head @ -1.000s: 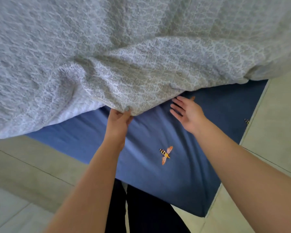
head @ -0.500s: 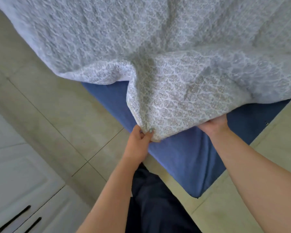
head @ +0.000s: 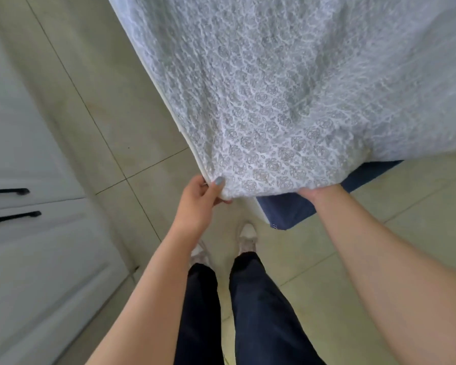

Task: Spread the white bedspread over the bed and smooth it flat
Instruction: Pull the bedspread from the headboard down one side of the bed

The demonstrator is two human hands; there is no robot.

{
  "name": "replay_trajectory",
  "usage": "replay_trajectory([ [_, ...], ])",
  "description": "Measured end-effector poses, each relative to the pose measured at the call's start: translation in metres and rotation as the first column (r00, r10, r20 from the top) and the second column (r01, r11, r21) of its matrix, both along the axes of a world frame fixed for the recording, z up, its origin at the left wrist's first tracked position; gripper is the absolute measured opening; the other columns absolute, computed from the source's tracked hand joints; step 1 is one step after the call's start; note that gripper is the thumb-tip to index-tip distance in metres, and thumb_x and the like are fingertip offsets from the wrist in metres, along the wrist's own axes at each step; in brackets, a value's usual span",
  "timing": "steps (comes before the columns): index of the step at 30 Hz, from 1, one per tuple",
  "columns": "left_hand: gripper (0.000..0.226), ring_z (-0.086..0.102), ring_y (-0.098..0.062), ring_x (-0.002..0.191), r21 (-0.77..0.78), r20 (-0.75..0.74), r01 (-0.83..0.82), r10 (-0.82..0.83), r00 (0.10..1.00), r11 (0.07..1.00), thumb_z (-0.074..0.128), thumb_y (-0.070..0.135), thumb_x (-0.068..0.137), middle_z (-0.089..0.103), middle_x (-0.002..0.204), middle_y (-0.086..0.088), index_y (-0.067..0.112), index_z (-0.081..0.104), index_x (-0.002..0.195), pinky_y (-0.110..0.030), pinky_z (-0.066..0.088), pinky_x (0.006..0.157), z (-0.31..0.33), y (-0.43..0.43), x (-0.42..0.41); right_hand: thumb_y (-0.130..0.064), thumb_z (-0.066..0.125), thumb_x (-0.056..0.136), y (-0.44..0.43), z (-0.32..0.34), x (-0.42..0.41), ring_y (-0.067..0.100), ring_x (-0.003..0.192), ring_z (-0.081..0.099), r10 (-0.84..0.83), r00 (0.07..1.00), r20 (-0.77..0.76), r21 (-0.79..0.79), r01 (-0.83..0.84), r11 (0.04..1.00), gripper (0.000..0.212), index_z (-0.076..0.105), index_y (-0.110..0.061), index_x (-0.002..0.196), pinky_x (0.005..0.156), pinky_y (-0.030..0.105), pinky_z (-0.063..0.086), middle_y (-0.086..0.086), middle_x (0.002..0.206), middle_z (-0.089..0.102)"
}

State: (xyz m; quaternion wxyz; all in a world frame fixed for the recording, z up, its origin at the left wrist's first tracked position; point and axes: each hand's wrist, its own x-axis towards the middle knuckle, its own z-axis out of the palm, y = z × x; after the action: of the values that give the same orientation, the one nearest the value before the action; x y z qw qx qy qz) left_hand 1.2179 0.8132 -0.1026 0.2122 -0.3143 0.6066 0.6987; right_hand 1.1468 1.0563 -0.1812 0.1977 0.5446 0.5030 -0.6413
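Note:
The white patterned bedspread [head: 287, 96] fills the upper right and hangs over the bed's near corner. Only a small piece of the blue bed sheet [head: 287, 209] shows beneath its lower edge. My left hand [head: 199, 200] pinches the bedspread's corner edge between thumb and fingers. My right hand [head: 316, 192] reaches under the lower edge, a little to the right. Its fingers are hidden by the cloth, so only the wrist and the back of the hand show.
White cabinet doors [head: 37, 246] with black handles [head: 12, 218] stand close on the left. Beige floor tiles [head: 116, 127] run between the cabinet and the bed. My legs in dark trousers and light shoes [head: 246, 238] stand just before the bed's corner.
Both hands have drawn the bedspread's edge toward me over the bed's corner, and it now covers nearly all the blue sheet. My right hand went under the edge. The view has turned left.

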Motion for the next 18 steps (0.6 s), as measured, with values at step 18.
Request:
replay_trajectory([
  [18, 0.008, 0.071, -0.007, 0.081, 0.078, 0.084, 0.014, -0.021, 0.996, 0.997, 0.067, 0.014, 0.088, 0.073, 0.091, -0.002, 0.016, 0.065, 0.095, -0.019, 0.053, 0.07, -0.022, 0.175, 0.092, -0.022, 0.051, 0.093, 0.08, 0.052, 0.14, 0.02, 0.077, 0.065, 0.583, 0.809, 0.076, -0.155, -0.568, 0.808, 0.015, 0.057, -0.015, 0.081, 0.067, 0.028, 0.051, 0.005, 0.087, 0.064],
])
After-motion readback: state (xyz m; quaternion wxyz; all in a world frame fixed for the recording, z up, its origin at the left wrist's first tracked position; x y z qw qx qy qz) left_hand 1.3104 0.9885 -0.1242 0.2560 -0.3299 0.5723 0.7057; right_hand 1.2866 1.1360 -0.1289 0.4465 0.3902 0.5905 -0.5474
